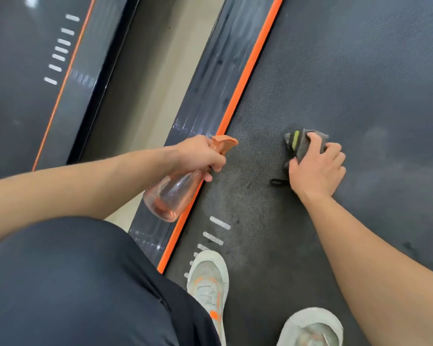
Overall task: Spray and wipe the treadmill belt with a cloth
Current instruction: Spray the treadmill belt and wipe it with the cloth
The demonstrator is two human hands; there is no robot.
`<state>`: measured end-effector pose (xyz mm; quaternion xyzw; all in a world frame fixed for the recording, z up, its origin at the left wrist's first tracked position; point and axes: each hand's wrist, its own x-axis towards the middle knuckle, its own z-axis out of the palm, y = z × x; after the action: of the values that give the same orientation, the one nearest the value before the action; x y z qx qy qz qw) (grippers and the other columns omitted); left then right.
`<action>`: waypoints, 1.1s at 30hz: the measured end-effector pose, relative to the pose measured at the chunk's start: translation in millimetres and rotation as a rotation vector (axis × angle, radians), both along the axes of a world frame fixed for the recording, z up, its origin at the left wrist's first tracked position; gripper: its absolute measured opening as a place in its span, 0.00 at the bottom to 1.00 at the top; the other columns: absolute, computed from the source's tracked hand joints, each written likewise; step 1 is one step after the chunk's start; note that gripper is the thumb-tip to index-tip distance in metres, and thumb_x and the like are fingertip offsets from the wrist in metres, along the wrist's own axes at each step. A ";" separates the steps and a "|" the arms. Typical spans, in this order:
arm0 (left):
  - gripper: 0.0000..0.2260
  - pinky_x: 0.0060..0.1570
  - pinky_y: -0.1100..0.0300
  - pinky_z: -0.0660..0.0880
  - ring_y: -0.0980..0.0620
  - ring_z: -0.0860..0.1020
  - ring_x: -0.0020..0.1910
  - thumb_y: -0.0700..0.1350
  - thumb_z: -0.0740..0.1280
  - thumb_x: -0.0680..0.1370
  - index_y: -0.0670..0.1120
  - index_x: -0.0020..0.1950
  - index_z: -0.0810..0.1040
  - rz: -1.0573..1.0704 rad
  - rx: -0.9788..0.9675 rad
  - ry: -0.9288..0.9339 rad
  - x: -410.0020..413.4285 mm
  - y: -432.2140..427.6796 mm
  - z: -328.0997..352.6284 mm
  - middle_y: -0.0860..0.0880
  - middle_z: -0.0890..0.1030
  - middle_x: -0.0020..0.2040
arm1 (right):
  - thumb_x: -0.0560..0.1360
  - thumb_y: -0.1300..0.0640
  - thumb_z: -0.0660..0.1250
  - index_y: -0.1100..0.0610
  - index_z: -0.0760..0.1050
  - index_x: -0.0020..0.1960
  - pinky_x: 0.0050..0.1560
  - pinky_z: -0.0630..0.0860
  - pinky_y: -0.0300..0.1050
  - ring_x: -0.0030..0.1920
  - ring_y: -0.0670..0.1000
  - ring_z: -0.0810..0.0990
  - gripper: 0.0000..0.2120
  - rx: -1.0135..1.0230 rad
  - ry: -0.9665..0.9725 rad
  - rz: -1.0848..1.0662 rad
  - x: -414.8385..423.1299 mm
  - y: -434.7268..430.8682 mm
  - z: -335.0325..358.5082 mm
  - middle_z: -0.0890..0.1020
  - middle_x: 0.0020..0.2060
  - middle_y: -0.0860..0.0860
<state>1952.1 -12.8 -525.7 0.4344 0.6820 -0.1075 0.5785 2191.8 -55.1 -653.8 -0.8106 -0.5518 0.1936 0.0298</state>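
While left hand (200, 156) grips bottle (171, 196) | right hand (315, 171) clutches cloth (301, 146) (beneath fingers (314, 140)) — on belt (335, 71)

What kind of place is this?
Most likely a gym: a treadmill belt with an orange edge strip underfoot, and a second treadmill with the same trim alongside. The left hand holds a spray bottle, the right hand a cloth on the belt.

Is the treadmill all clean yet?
Not yet. A pale patch near the white marks may be spray. The right hand grips the cloth on the belt; the left hand holds the spray bottle. Dark smudges show, so wiping is left.
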 end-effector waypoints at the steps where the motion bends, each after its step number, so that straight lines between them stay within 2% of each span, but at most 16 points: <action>1: 0.11 0.46 0.53 0.78 0.49 0.81 0.28 0.43 0.71 0.68 0.40 0.48 0.81 -0.005 0.010 0.048 -0.5 -1.6 0.2 0.46 0.83 0.36 | 0.75 0.48 0.71 0.48 0.62 0.72 0.57 0.70 0.60 0.60 0.63 0.69 0.29 -0.005 0.004 0.004 0.0 0.2 1.4 0.68 0.63 0.60; 3: 0.09 0.44 0.55 0.79 0.50 0.81 0.26 0.41 0.69 0.69 0.39 0.46 0.82 -0.001 0.025 0.103 0.4 -5.0 2.7 0.49 0.82 0.30 | 0.76 0.48 0.70 0.48 0.62 0.72 0.58 0.70 0.60 0.61 0.63 0.69 0.29 -0.017 0.010 0.006 1.0 0.2 3.5 0.68 0.63 0.60; 7: 0.12 0.45 0.55 0.82 0.47 0.82 0.31 0.42 0.71 0.68 0.36 0.48 0.82 -0.022 -0.039 0.098 -10.2 -12.1 7.0 0.41 0.85 0.42 | 0.76 0.50 0.69 0.48 0.62 0.71 0.58 0.70 0.61 0.61 0.63 0.68 0.27 -0.036 0.001 0.012 4.4 0.0 7.6 0.68 0.64 0.60; 9: 0.21 0.53 0.47 0.84 0.43 0.86 0.38 0.45 0.73 0.64 0.36 0.53 0.81 -0.049 -0.084 0.102 -18.4 -14.9 9.2 0.38 0.86 0.50 | 0.76 0.52 0.69 0.48 0.63 0.71 0.59 0.70 0.61 0.61 0.63 0.69 0.26 -0.039 0.018 -0.010 5.6 3.4 9.4 0.68 0.63 0.59; 10: 0.20 0.55 0.43 0.84 0.42 0.86 0.39 0.45 0.73 0.64 0.37 0.52 0.80 -0.061 -0.091 0.103 -21.6 -17.4 9.6 0.37 0.86 0.51 | 0.76 0.53 0.69 0.49 0.64 0.71 0.59 0.70 0.61 0.61 0.63 0.69 0.26 -0.031 0.027 -0.018 5.8 6.4 10.1 0.68 0.63 0.59; 11: 0.15 0.53 0.44 0.84 0.43 0.86 0.37 0.44 0.73 0.65 0.39 0.47 0.80 -0.078 -0.090 0.109 -23.7 -20.2 12.3 0.37 0.87 0.47 | 0.76 0.54 0.69 0.49 0.65 0.70 0.59 0.70 0.61 0.61 0.63 0.69 0.25 -0.015 0.033 -0.019 5.6 10.3 10.3 0.68 0.63 0.59; 13: 0.03 0.46 0.55 0.82 0.49 0.83 0.31 0.41 0.70 0.70 0.43 0.39 0.78 -0.112 -0.066 0.145 -26.2 -25.3 17.0 0.41 0.85 0.36 | 0.76 0.55 0.70 0.50 0.66 0.70 0.58 0.71 0.62 0.61 0.63 0.69 0.25 0.030 0.042 0.001 5.6 21.8 11.3 0.68 0.63 0.59; 14: 0.04 0.45 0.57 0.81 0.51 0.82 0.30 0.41 0.69 0.71 0.44 0.36 0.77 -0.131 -0.058 0.153 -27.6 -27.6 17.7 0.44 0.85 0.33 | 0.76 0.55 0.70 0.50 0.66 0.70 0.58 0.71 0.62 0.61 0.63 0.69 0.25 0.049 0.048 0.017 5.0 28.9 11.8 0.68 0.63 0.60; 16: 0.04 0.49 0.54 0.82 0.51 0.82 0.30 0.44 0.69 0.69 0.45 0.34 0.77 -0.134 -0.066 0.133 -34.3 -34.2 16.2 0.42 0.87 0.37 | 0.77 0.54 0.70 0.51 0.66 0.70 0.59 0.71 0.62 0.62 0.64 0.68 0.25 0.067 0.066 0.055 2.2 45.6 13.3 0.68 0.64 0.60; 18: 0.09 0.50 0.53 0.83 0.49 0.84 0.32 0.46 0.69 0.66 0.42 0.41 0.80 -0.117 -0.060 0.078 -41.8 -41.4 13.4 0.44 0.88 0.42 | 0.77 0.53 0.69 0.51 0.66 0.71 0.61 0.71 0.61 0.63 0.64 0.68 0.24 0.084 0.074 0.111 -2.6 63.0 12.5 0.68 0.64 0.60; 20: 0.16 0.44 0.56 0.81 0.48 0.84 0.32 0.44 0.71 0.69 0.36 0.52 0.80 -0.040 -0.026 0.031 -48.0 -45.5 11.1 0.51 0.87 0.41 | 0.77 0.52 0.69 0.50 0.66 0.71 0.62 0.71 0.62 0.63 0.64 0.68 0.24 0.113 0.062 0.171 -10.7 79.3 9.1 0.68 0.65 0.60; 23: 0.15 0.40 0.56 0.81 0.46 0.83 0.33 0.42 0.72 0.70 0.39 0.55 0.81 0.105 0.093 -0.085 -54.3 -51.7 14.4 0.41 0.86 0.52 | 0.78 0.49 0.67 0.48 0.66 0.74 0.63 0.69 0.61 0.63 0.64 0.68 0.25 0.110 0.050 0.241 -33.6 97.3 -0.4 0.69 0.66 0.58; 25: 0.22 0.40 0.54 0.82 0.43 0.83 0.38 0.43 0.73 0.68 0.41 0.62 0.80 0.248 0.163 -0.152 -59.7 -53.2 15.1 0.39 0.84 0.53 | 0.79 0.46 0.64 0.48 0.66 0.74 0.63 0.68 0.60 0.63 0.64 0.69 0.25 0.123 0.016 0.272 -55.5 98.4 -6.4 0.69 0.67 0.58; 28: 0.14 0.32 0.60 0.80 0.57 0.81 0.35 0.32 0.66 0.77 0.37 0.62 0.79 0.396 0.220 -0.208 -63.9 -52.4 12.3 0.40 0.81 0.51 | 0.78 0.45 0.62 0.49 0.72 0.67 0.55 0.69 0.58 0.56 0.63 0.72 0.20 0.240 -0.010 0.476 -86.7 63.9 -14.0 0.74 0.61 0.59; 30: 0.13 0.31 0.62 0.80 0.57 0.80 0.36 0.30 0.65 0.78 0.35 0.61 0.79 0.405 0.224 -0.221 -61.9 -52.1 10.6 0.39 0.81 0.52 | 0.77 0.45 0.63 0.49 0.74 0.66 0.53 0.67 0.57 0.53 0.61 0.73 0.19 0.276 0.009 0.682 -96.1 10.4 -21.8 0.75 0.57 0.58; 33: 0.16 0.31 0.62 0.79 0.56 0.80 0.40 0.30 0.65 0.77 0.45 0.60 0.80 0.377 0.216 -0.285 -54.8 -49.6 9.0 0.42 0.81 0.49 | 0.77 0.49 0.66 0.51 0.74 0.69 0.53 0.68 0.58 0.52 0.61 0.73 0.21 0.360 0.058 1.006 -81.5 -61.3 -34.3 0.76 0.57 0.58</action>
<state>1897.3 -62.5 -516.7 0.3697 0.6702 0.1379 0.6287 2110.3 -116.5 -688.1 -0.4222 -0.8958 0.1085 0.0872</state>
